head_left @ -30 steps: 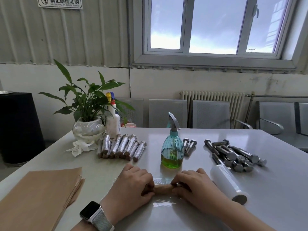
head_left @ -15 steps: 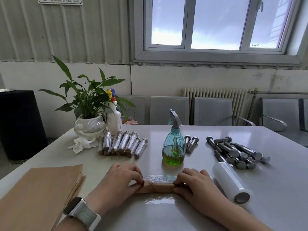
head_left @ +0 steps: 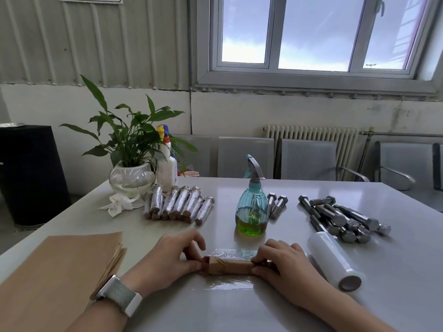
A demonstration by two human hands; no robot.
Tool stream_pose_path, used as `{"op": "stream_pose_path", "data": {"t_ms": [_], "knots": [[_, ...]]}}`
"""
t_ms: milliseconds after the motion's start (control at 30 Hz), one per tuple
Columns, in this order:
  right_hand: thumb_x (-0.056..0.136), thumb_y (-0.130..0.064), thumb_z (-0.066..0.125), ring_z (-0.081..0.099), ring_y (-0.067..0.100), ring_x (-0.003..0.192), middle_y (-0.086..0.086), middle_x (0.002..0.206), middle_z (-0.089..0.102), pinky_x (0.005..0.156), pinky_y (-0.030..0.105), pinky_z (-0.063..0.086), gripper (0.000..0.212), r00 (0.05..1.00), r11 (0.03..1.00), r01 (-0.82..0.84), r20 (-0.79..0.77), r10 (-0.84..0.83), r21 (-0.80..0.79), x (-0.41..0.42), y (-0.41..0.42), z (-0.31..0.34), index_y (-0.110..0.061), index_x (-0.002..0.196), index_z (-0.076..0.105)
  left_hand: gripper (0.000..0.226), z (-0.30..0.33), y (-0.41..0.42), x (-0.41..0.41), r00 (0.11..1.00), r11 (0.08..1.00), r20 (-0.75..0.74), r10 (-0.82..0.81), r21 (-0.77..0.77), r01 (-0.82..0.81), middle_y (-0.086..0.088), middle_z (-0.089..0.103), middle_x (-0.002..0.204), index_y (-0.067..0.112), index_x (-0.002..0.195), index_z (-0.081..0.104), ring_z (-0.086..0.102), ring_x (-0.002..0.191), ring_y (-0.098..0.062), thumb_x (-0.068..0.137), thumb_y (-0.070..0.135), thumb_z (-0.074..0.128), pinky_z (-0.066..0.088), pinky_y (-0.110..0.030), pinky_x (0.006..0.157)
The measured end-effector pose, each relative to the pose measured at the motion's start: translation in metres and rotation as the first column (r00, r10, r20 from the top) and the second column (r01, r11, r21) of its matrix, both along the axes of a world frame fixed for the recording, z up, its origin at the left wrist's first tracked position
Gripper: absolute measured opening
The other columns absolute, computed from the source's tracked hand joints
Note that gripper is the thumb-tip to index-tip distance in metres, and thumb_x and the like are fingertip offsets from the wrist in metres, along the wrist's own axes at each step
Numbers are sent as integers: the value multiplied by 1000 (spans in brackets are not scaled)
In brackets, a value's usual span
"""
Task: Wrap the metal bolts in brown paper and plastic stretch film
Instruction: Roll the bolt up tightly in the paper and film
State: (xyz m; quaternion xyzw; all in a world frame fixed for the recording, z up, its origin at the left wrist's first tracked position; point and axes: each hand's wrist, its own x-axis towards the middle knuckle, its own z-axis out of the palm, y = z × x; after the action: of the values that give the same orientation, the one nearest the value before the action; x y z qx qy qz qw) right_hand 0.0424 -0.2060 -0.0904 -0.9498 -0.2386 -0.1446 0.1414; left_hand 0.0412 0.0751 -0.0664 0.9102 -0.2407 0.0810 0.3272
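Observation:
A bolt wrapped in brown paper (head_left: 229, 267) lies across a sheet of clear stretch film (head_left: 230, 283) on the white table (head_left: 395, 283). My left hand (head_left: 167, 257) pinches its left end and my right hand (head_left: 280, 264) pinches its right end. The film roll (head_left: 333, 259) lies just right of my right hand. Bare metal bolts (head_left: 342, 218) are piled at the right, with two more bolts (head_left: 275, 206) behind the spray bottle. Several finished film-wrapped bolts (head_left: 179, 206) lie in a row at the back left. A stack of brown paper sheets (head_left: 55, 276) sits at the near left.
A teal spray bottle (head_left: 251, 207) with green liquid stands just beyond my hands. A potted plant in a glass bowl (head_left: 131, 178), a white bottle (head_left: 166, 168) and a crumpled tissue (head_left: 117, 204) stand at the back left. Grey chairs (head_left: 306, 159) line the far side.
My hands have drawn apart toward the ends of the paper-wrapped bolt, so more of its middle shows. The view has tilted down slightly.

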Motion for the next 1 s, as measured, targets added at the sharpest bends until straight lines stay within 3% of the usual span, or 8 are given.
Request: {"op": "stream_pose_path", "data": {"t_ms": [133, 300, 500, 633, 767, 833, 933, 1000], "knots": [[88, -51, 55, 49, 0, 101, -22, 103, 55, 78, 25, 24, 18, 1000, 1000, 5, -4, -5, 9, -1, 1, 0, -37, 98, 59, 19, -3, -4, -1, 998, 998, 46, 31, 56, -34, 17, 69, 76, 30, 87, 69, 62, 75, -1, 72, 19, 76, 48, -18, 75], [89, -51, 55, 49, 2, 102, -20, 105, 56, 78, 25, 24, 18, 1000, 1000, 15, -16, -15, 20, -2, 3, 1, -37, 100, 60, 9, -6, -16, -4, 972, 961, 203, 114, 227, -160, 21, 53, 84, 37, 78, 58, 50, 78, 1, 73, 41, 63, 36, -21, 77], [88, -51, 55, 48, 1, 104, -22, 105, 55, 84, 26, 28, 19, 999, 999, 23, -26, -22, 39, -2, 3, 1, -37, 101, 59, 11, -12, -27, -12, 935, 910, 281, 217, 288, -298, 21, 62, 97, 33, 82, 63, 54, 94, 4, 79, 42, 57, 31, -21, 84], [89, -51, 54, 48, 3, 105, -21, 107, 55, 85, 28, 29, 19, 999, 999, 28, -28, -27, 40, -4, 4, 3, -36, 101, 59, 10, -8, -29, -13, 932, 897, 150, 329, 260, -359, 18, 61, 87, 35, 73, 57, 56, 89, -2, 76, 45, 58, 39, -26, 85], [90, -51, 53, 48, 5, 106, -21, 108, 55, 87, 29, 30, 20, 999, 999, 28, -23, -27, 33, -5, 4, 4, -36, 102, 59, 15, 8, -33, -6, 939, 830, -5, 345, 469, -303, 10, 58, 86, 32, 71, 48, 57, 90, -13, 76, 43, 56, 37, -29, 71], [90, -51, 53, 48, 5, 106, -20, 108, 56, 88, 30, 31, 20, 999, 999, 28, -26, -27, 37, -5, 4, 4, -36, 103, 59, 11, 22, -35, 1, 937, 803, -121, 329, 558, -210, 6, 63, 89, 27, 79, 56, 58, 89, -17, 80, 38, 58, 38, -26, 65], [90, -50, 54, 48, 6, 106, -20, 108, 56, 87, 30, 31, 20, 999, 999, 22, -30, -21, 47, -6, 5, 4, -37, 103, 60, 22, 42, -43, 10, 917, 785, -270, 295, 615, -72, -5, 69, 83, 11, 93, 71, 57, 69, -17, 82, 28, 61, 37, -15, 42], [90, -50, 55, 48, 7, 106, -19, 107, 56, 88, 30, 31, 20, 999, 998, 20, -37, -18, 57, -5, 4, 4, -36, 104, 60, 22, 49, -50, 13, 905, 759, -304, 299, 651, -33, -9, 72, 82, 6, 93, 73, 55, 61, -15, 81, 21, 62, 35, -14, 37]]}}
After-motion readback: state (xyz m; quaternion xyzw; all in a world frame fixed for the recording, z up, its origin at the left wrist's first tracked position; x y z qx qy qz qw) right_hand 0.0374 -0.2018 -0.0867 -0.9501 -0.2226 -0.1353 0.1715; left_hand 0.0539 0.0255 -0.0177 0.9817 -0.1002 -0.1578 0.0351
